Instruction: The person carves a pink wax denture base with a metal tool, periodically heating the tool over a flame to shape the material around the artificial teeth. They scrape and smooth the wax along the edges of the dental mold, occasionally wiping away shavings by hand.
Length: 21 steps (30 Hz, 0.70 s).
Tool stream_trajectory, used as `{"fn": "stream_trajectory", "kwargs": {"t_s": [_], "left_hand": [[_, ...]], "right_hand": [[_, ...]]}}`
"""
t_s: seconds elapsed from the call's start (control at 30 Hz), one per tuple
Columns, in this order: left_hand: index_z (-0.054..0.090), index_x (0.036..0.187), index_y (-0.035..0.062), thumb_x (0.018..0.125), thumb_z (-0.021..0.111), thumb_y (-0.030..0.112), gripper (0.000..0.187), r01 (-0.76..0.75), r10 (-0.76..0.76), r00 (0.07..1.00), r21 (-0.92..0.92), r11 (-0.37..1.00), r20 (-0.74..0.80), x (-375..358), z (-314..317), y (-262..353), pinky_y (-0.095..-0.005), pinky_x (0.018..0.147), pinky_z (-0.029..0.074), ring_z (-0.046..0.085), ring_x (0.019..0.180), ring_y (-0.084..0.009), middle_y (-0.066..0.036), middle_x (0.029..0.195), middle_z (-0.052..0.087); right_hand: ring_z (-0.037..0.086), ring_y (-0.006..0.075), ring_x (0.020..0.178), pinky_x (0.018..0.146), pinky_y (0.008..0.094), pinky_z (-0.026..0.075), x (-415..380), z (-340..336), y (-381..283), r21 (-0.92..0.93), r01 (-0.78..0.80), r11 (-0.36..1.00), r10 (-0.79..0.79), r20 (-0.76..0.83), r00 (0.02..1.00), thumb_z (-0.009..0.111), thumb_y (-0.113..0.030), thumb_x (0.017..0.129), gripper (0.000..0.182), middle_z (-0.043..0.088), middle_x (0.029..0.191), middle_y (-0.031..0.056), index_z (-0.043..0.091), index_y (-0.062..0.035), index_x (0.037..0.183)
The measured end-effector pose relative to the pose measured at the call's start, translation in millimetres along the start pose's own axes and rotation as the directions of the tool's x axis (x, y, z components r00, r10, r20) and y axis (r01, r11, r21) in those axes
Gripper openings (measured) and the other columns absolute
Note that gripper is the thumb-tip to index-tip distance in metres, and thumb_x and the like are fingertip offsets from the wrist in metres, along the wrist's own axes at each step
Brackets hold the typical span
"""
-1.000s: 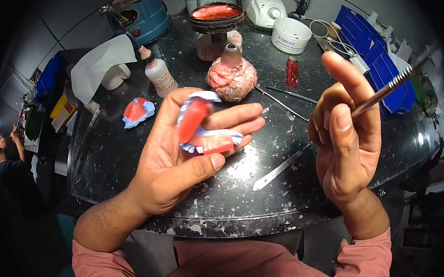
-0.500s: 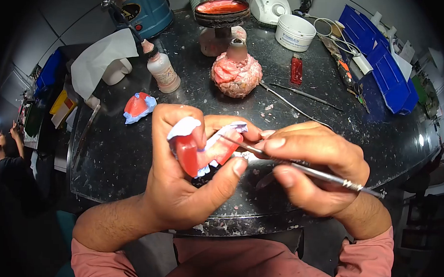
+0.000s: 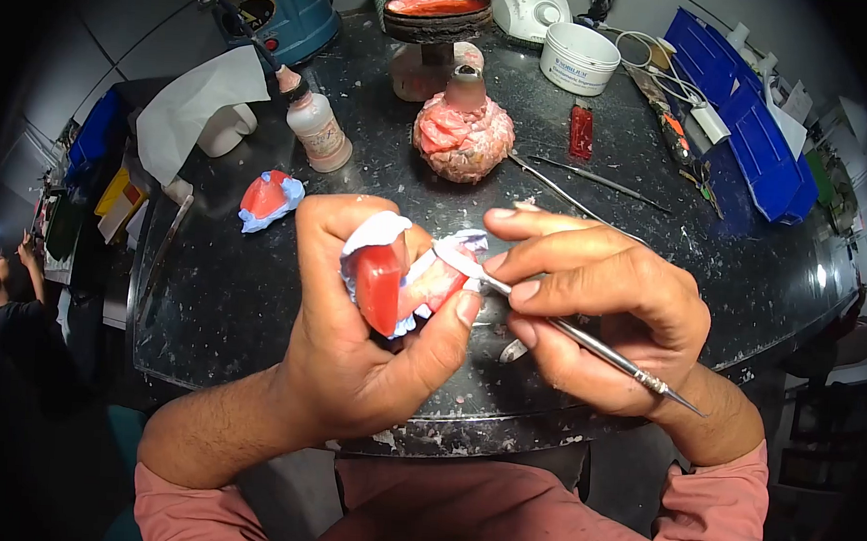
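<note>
My left hand (image 3: 353, 335) grips a red and white dental piece (image 3: 378, 285) with pale blue edges, its thumb pressed on the near side. My right hand (image 3: 615, 317) pinches a slim metal tool (image 3: 595, 347) between fingers and thumb. The tool's broad, pale end reaches over the pink inner surface of the piece and appears to touch it; its pointed end sticks out below the hand, to the right. Another object's metal tip (image 3: 513, 351) shows under my right hand.
Behind the hands are a lump of pink material (image 3: 463, 141), a bottle (image 3: 317, 135), a red and blue piece (image 3: 270, 201), a burner stand with red wax (image 3: 437, 10) and a white tub (image 3: 578, 59). Thin tools (image 3: 602, 184) lie back right. A person (image 3: 21, 301) is far left.
The tool has turned in my right hand: its broad end now lies on the piece, where a narrow end was. My right fingers have spread and lifted. My left hand has tilted the piece slightly.
</note>
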<state>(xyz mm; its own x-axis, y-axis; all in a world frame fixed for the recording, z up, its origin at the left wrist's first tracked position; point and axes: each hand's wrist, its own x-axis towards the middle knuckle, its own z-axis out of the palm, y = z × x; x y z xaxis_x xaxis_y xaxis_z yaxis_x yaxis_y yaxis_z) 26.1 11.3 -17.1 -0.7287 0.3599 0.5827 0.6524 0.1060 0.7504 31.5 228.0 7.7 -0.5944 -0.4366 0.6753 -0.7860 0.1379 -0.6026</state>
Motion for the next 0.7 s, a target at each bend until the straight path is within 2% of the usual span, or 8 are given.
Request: {"fn": "stream_trajectory", "kwargs": {"t_s": [0.1, 0.2, 0.4, 0.47, 0.53, 0.6, 0.67, 0.7], "left_hand": [[0.029, 0.117, 0.0001, 0.085, 0.067, -0.002, 0.050, -0.025, 0.028, 0.999, -0.077, 0.997, 0.037, 1.1, -1.6, -0.6, -0.0249, 0.071, 0.044, 0.049, 0.081, -0.0090, -0.009, 0.096, 0.047], [0.028, 0.117, 0.0008, 0.085, 0.066, -0.003, 0.050, -0.069, 0.067, 0.995, 0.027, 0.997, 0.070, 2.2, -3.9, 0.7, -0.0253, 0.071, 0.045, 0.050, 0.081, -0.0093, -0.009, 0.095, 0.047], [0.028, 0.115, 0.0017, 0.085, 0.065, -0.003, 0.048, -0.105, 0.102, 0.994, 0.061, 0.993, 0.051, 1.6, -2.7, -0.9, -0.0253, 0.070, 0.044, 0.050, 0.079, -0.0098, -0.010, 0.095, 0.047], [0.027, 0.114, 0.0015, 0.085, 0.064, -0.004, 0.047, -0.128, 0.130, 0.991, -0.043, 0.991, 0.040, 2.0, -3.2, -5.1, -0.0246, 0.068, 0.044, 0.050, 0.077, -0.0101, -0.010, 0.094, 0.047], [0.027, 0.113, 0.0013, 0.086, 0.064, -0.004, 0.046, -0.126, 0.127, 0.991, -0.019, 0.992, 0.047, 2.1, -1.4, -0.8, -0.0247, 0.068, 0.044, 0.051, 0.075, -0.0103, -0.011, 0.094, 0.047], [0.027, 0.112, 0.0011, 0.086, 0.064, -0.003, 0.046, -0.123, 0.123, 0.991, 0.004, 0.992, 0.051, 3.3, -1.3, 1.8, -0.0247, 0.067, 0.044, 0.051, 0.074, -0.0104, -0.011, 0.093, 0.046], [0.026, 0.110, 0.0008, 0.086, 0.065, -0.001, 0.046, -0.137, 0.134, 0.988, 0.035, 0.990, 0.073, 5.3, -2.9, 2.2, -0.0250, 0.066, 0.043, 0.051, 0.073, -0.0104, -0.011, 0.091, 0.045], [0.026, 0.110, 0.0008, 0.086, 0.065, -0.001, 0.046, -0.137, 0.135, 0.988, 0.035, 0.990, 0.073, 4.5, -2.0, 3.4, -0.0250, 0.066, 0.043, 0.051, 0.073, -0.0104, -0.011, 0.091, 0.045]], "right_hand": [[0.064, 0.0373, 0.113, 0.100, 0.0546, 0.048, 0.0, 1.2, -3.8, 0.095, -0.018, 0.995, 0.015, 0.027, 1.000, 0.074, 0.011, 0.076, 0.028, 0.069, 0.103, 0.0205, 0.064, 0.0003, 0.101], [0.064, 0.0382, 0.114, 0.101, 0.0546, 0.048, -4.4, 5.0, -0.5, 0.119, -0.032, 0.992, 0.037, -0.046, 0.998, 0.073, 0.012, 0.077, 0.030, 0.067, 0.104, 0.0199, 0.062, 0.0010, 0.103], [0.065, 0.0380, 0.111, 0.101, 0.0587, 0.048, -1.2, 2.6, -3.6, 0.071, 0.009, 0.997, -0.010, 0.020, 1.000, 0.071, 0.012, 0.078, 0.027, 0.067, 0.102, 0.0200, 0.061, 0.0007, 0.101], [0.065, 0.0409, 0.109, 0.101, 0.0582, 0.048, -1.7, 3.3, -1.9, 0.110, 0.046, 0.993, -0.051, 0.048, 0.998, 0.070, 0.011, 0.079, 0.025, 0.067, 0.100, 0.0208, 0.060, 0.0009, 0.100], [0.067, 0.0392, 0.104, 0.100, 0.0575, 0.049, -4.5, 9.4, -2.3, 0.115, 0.028, 0.993, -0.014, -0.115, 0.993, 0.068, 0.011, 0.081, 0.025, 0.066, 0.101, 0.0209, 0.059, -0.0013, 0.101], [0.067, 0.0404, 0.105, 0.099, 0.0571, 0.049, -5.6, 9.5, -1.3, 0.065, 0.017, 0.998, -0.009, -0.128, 0.992, 0.069, 0.011, 0.081, 0.026, 0.066, 0.102, 0.0203, 0.059, -0.0020, 0.101], [0.066, 0.0427, 0.108, 0.099, 0.0560, 0.050, -4.5, 7.2, -1.8, -0.009, 0.074, 0.997, -0.074, -0.027, 0.997, 0.070, 0.012, 0.080, 0.028, 0.066, 0.103, 0.0197, 0.059, -0.0019, 0.101], [0.065, 0.0437, 0.110, 0.098, 0.0564, 0.050, -2.1, 4.6, -5.2, 0.026, 0.069, 0.997, -0.069, 0.017, 0.997, 0.072, 0.012, 0.079, 0.029, 0.067, 0.104, 0.0196, 0.059, -0.0027, 0.101]]}}
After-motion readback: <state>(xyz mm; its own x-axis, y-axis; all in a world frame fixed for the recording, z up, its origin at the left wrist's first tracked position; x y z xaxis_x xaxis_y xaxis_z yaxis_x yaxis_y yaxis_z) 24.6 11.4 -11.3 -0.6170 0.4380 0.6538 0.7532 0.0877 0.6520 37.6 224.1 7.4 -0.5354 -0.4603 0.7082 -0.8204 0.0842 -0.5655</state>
